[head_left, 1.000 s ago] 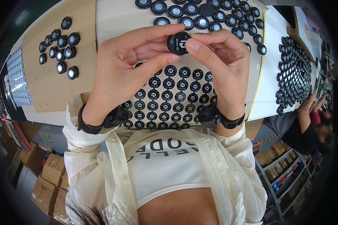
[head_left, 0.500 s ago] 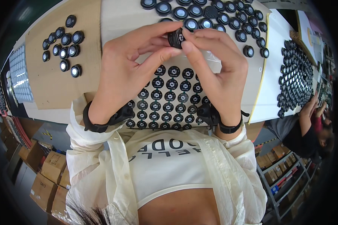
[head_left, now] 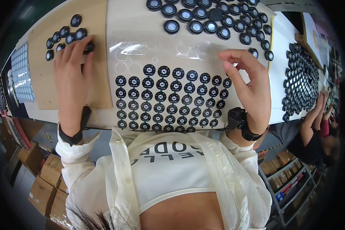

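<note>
My left hand is over the cardboard on the left, thumb and fingers closed around a small round black part. Around it stand similar black parts with pale silvery tops, some of them hidden by the hand. To the right, my right hand hovers by the edge of a clear sheet, thumb and forefinger curved and slightly apart, with nothing visible between them. Between my hands lies that clear sticker sheet, carrying rows of round black stickers with a white mark. Its far rows show only bare circular outlines.
Many more black round parts stand at the far middle and right. The cardboard covers the left of the table, beside a pale tray. At the far right, a person's hands are near a dense group of parts.
Both hands were together over the sheet, holding a black part with a sticker on it. My left hand has carried a part left to the cardboard; my right hand has moved right and opened.
</note>
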`<move>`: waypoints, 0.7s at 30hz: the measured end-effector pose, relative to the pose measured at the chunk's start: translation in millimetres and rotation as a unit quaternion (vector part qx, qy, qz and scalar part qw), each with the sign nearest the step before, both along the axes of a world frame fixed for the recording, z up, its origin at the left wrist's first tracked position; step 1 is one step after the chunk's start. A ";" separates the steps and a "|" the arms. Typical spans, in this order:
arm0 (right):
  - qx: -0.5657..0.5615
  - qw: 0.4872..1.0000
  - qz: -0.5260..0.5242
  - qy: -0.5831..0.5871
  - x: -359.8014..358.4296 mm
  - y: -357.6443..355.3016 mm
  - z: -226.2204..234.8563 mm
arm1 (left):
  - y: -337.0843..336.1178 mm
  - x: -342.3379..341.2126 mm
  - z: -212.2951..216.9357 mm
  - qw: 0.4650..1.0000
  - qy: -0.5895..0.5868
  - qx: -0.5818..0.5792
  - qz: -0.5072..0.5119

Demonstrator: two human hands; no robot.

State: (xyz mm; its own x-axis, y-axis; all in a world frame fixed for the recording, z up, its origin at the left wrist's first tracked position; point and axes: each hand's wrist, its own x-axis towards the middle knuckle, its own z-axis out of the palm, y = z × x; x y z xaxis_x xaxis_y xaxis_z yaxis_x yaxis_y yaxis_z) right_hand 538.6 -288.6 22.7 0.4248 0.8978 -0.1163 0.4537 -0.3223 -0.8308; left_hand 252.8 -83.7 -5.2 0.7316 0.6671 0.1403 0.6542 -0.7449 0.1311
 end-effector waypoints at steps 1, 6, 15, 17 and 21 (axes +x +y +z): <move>-0.050 0.998 0.022 -0.024 4.4 -4.5 3.4 | 3.4 -2.9 -1.0 1.000 -0.003 -0.002 -0.003; -0.122 0.986 0.019 -0.108 16.4 -19.4 2.0 | -0.5 21.0 13.2 0.999 0.012 0.001 -0.034; -0.138 0.977 0.062 -0.153 30.6 -15.2 -6.8 | -95.9 136.5 -17.8 0.906 -0.117 -0.174 -0.369; -0.182 0.971 0.071 -0.141 33.7 -12.9 -6.6 | -99.9 146.6 -26.5 0.908 -0.131 -0.149 -0.369; -0.176 0.972 0.083 -0.128 37.4 -11.9 -8.2 | -103.8 149.7 -36.4 0.917 -0.116 -0.131 -0.358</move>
State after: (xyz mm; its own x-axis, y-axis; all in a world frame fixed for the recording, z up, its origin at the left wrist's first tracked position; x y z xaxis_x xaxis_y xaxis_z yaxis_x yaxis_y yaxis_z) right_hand 576.0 -300.6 14.5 0.3335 0.8800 -0.3382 0.7017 -0.4713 -0.5344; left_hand 402.4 -187.5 -41.6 0.9663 0.0601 0.2504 -0.0583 -0.8961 0.4401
